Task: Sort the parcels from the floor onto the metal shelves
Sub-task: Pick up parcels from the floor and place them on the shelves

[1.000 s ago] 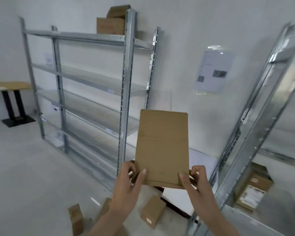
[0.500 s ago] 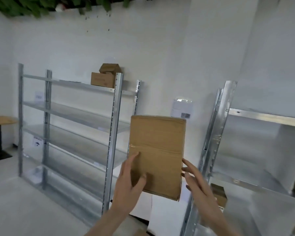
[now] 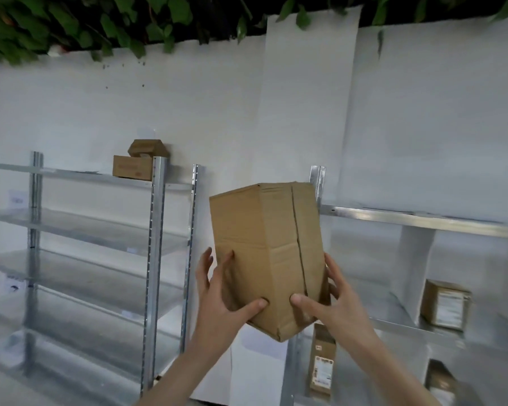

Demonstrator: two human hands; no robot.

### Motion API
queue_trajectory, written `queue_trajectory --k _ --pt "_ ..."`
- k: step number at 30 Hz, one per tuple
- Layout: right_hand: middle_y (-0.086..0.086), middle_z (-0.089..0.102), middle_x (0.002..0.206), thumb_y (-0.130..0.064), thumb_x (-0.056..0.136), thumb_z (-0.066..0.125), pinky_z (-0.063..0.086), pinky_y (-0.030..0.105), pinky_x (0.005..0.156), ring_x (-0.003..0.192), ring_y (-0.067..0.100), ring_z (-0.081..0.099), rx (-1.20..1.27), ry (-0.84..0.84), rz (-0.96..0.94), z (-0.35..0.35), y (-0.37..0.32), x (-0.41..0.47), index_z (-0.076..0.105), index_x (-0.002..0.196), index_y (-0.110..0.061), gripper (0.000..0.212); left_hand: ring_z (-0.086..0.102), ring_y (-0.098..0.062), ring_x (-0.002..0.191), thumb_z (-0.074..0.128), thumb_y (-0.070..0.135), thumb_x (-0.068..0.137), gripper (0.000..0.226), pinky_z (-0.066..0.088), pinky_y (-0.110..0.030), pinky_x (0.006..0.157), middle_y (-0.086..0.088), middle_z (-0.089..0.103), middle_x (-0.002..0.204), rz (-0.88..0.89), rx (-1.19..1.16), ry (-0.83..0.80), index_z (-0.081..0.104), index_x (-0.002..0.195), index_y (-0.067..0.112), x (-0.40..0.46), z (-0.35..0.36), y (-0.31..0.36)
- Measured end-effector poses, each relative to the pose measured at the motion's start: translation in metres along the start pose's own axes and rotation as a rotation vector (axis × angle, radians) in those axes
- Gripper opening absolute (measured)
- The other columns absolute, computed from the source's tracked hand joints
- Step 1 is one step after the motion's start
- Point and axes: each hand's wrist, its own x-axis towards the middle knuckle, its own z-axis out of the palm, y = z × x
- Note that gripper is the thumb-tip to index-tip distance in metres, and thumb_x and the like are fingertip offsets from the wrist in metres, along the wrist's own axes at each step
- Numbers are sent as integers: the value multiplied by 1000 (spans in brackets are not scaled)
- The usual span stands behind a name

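Left metal shelf unit (image 3: 156,230) carries two boxes (image 3: 132,167) on top.

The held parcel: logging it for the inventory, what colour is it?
Plain brown cardboard parcel, no label visible on the faces shown; head view, the only one.

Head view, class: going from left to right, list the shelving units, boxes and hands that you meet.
Left metal shelf unit → two stacked boxes on its top shelf → left hand → held cardboard parcel → right hand → right shelf unit → labelled box on its shelf.
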Motion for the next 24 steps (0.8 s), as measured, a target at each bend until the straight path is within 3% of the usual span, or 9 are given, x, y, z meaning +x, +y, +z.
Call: queue_trajectory --k 5,7,9,11,12,15,17,20,24 --pt "-18 58 128 -26 68 91 53 8 67 96 -18 61 12 51 -37 -34 -10 -9 44 141 -37 87 24 12 141 74 75 60 110 27 5 97 29 19 152 -13 -14 -88 31 153 36 2 33 29" --pt "-17 61 126 -28 70 90 58 16 73 102 -12 64 29 58 -70 -43 -10 -12 45 140 -39 84 28 11 140 76 72 62 109 30 -1 103 30 23 148 -19 -45 -104 33 153 31 4 47 39" --pt "-19 65 126 -34 84 80 63 33 80 112 -1 65 62 52 -89 -54 -12 -14 50 137 -43 62 40 6 136 79 66 66 99 41 -14 106 27 34 144 -47 -113 -96 39 150 32 9 58 46" --pt "-21 67 126 -39 101 59 64 39 82 118 4 65 80 42 -88 -68 -19 -14 59 132 -42 32 52 3 128 81 57 76 78 53 -20 97 23 49 138 -92 -211 -65 45 142 37 14 62 54" --pt "-20 69 125 -37 105 50 64 36 78 119 5 65 68 39 -96 -75 -22 -13 64 129 -39 27 56 2 123 82 50 80 70 55 -19 91 22 54 135 -112 -255 -50 47 139 38 17 63 58" --pt "-14 70 123 -34 101 57 64 36 80 118 15 67 -25 50 -122 -92 -25 -9 67 124 -37 25 62 -2 116 79 35 85 59 56 -18 82 21 61 130 -118 -340 -37 49 135 39 24 66 64" --pt "-20 65 128 -40 88 72 62 28 82 119 11 64 -78 80 -132 -98 -25 -5 59 131 -45 45 63 -3 114 72 31 85 55 57 -21 82 20 62 130 -119 -372 -38 49 133 43 27 69 68" --pt "-30 42 138 -44 70 91 55 9 70 121 -6 49 -47 44 -61 -103 -28 -2 32 149 -53 99 66 -1 107 62 14 96 52 54 -16 77 18 66 124 -115 -436 -46 46 135 45 30 74 75" --pt "-21 40 142 -59 44 97 54 25 88 120 -4 49 -8 -26 25 -104 -34 -3 12 153 -59 139 66 -6 106 56 17 96 63 53 -17 78 10 69 120 -134 -401 -105 34 146 50 32 76 77"
